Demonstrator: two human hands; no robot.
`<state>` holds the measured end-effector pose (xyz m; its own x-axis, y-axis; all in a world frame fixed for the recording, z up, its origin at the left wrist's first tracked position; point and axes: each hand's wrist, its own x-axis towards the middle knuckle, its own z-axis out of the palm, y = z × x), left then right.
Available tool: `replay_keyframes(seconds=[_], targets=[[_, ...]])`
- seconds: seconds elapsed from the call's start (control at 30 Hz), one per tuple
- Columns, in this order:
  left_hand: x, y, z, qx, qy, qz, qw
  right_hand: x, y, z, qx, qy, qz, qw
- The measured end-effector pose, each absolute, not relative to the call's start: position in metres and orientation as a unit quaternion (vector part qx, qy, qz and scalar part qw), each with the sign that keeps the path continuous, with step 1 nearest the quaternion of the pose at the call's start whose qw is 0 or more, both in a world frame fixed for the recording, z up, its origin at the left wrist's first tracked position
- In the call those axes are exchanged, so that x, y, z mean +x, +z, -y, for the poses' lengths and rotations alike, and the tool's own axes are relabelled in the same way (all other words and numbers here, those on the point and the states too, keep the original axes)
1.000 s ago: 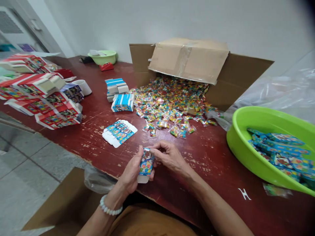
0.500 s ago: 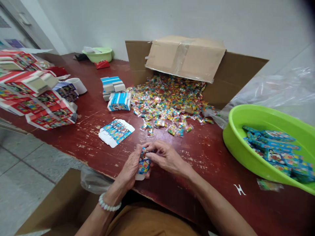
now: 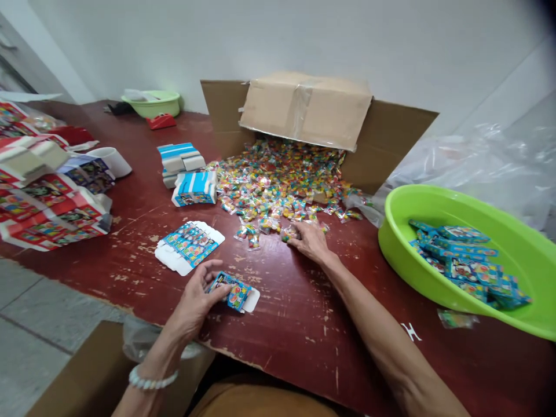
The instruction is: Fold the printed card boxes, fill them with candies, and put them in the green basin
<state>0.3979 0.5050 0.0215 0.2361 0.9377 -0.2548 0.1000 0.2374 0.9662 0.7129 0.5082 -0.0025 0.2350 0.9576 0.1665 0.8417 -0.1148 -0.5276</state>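
My left hand point(image 3: 197, 298) grips a small blue printed candy box point(image 3: 238, 294), tilted on its side just above the table, its white end flap standing out to the right. At the front of the candy pile, my right hand point(image 3: 310, 240) has its thumb and fingers around a small clear candy packet point(image 3: 287, 234); some of its fingertips are hidden. Many more candy packets point(image 3: 278, 185) of coloured sweets spill out of a cardboard carton point(image 3: 304, 116). A flattened blue box point(image 3: 191, 246) lies left of centre, beyond my left hand.
A green basin point(image 3: 386, 243) with filled blue boxes stands at the right. Bundled blue boxes point(image 3: 195, 188) and red box bundles point(image 3: 56, 214) lie leftward, near a white tape roll point(image 3: 117, 162). A red tape dispenser point(image 3: 160, 121) and pale green bowl point(image 3: 154, 105) sit behind.
My right hand has left the small box and moved forward to the candy packets. My left hand has shifted left with the box, turning its flap end to the right. The view has swung slightly right.
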Motion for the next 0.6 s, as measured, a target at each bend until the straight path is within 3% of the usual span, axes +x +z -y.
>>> replay_keyframes(seconds=[0.13, 0.27, 0.43, 0.6], targets=[[0.372, 0.031, -0.508, 0.739, 0.160, -0.457, 0.468, 0.710, -0.005, -0.504, -0.743, 0.116, 0.600, 0.273], [0.378, 0.039, -0.502, 0.788, 0.068, -0.456, 0.407, 0.708, -0.003, -0.496, -0.729, 0.102, 0.614, 0.286], [0.405, 0.044, -0.489, 0.637, 0.166, -0.464, 0.592, 0.694, 0.011, -0.480, -0.677, 0.121, 0.594, 0.419], [0.425, 0.048, -0.479, 0.544, 0.195, -0.431, 0.693, 0.658, 0.041, -0.459, -0.535, 0.319, 0.618, 0.480]])
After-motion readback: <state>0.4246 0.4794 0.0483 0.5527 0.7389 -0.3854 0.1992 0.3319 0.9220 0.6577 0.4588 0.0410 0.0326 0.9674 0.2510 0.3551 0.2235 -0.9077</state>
